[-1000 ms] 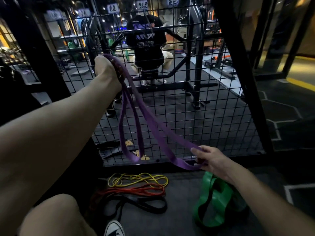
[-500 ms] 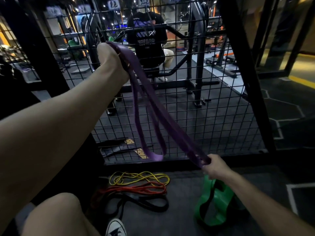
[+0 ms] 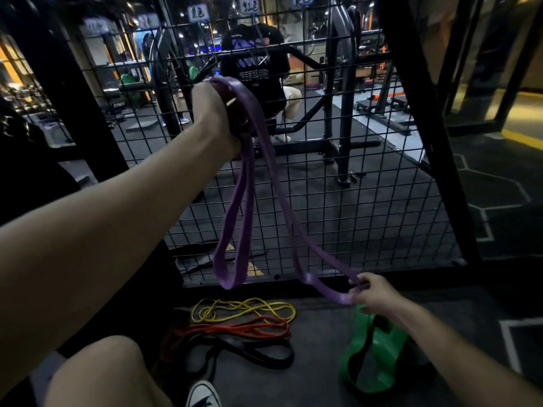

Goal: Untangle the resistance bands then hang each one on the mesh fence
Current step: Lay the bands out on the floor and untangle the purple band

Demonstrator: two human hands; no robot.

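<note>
A purple resistance band [image 3: 266, 160] hangs in two loops from my left hand [image 3: 213, 113], which grips its top, raised in front of the black mesh fence [image 3: 367, 207]. One loop dangles free at lower centre. My right hand [image 3: 371, 293] pinches the far end of the other loop low near the floor. On the floor lie a yellow band [image 3: 244, 309], a red band [image 3: 235, 330], a black band [image 3: 255, 352] and a wide green band [image 3: 379, 359].
A thick black fence post [image 3: 423, 118] slants down on the right. Behind the mesh a person in a dark shirt [image 3: 255, 63] sits at a gym machine. My knee [image 3: 97, 374] and white shoe [image 3: 202, 396] are at the bottom left.
My left hand stays raised at the fence. My right hand has shifted its hold from a closed grip to a fingertip pinch, and the right loop has slackened.
</note>
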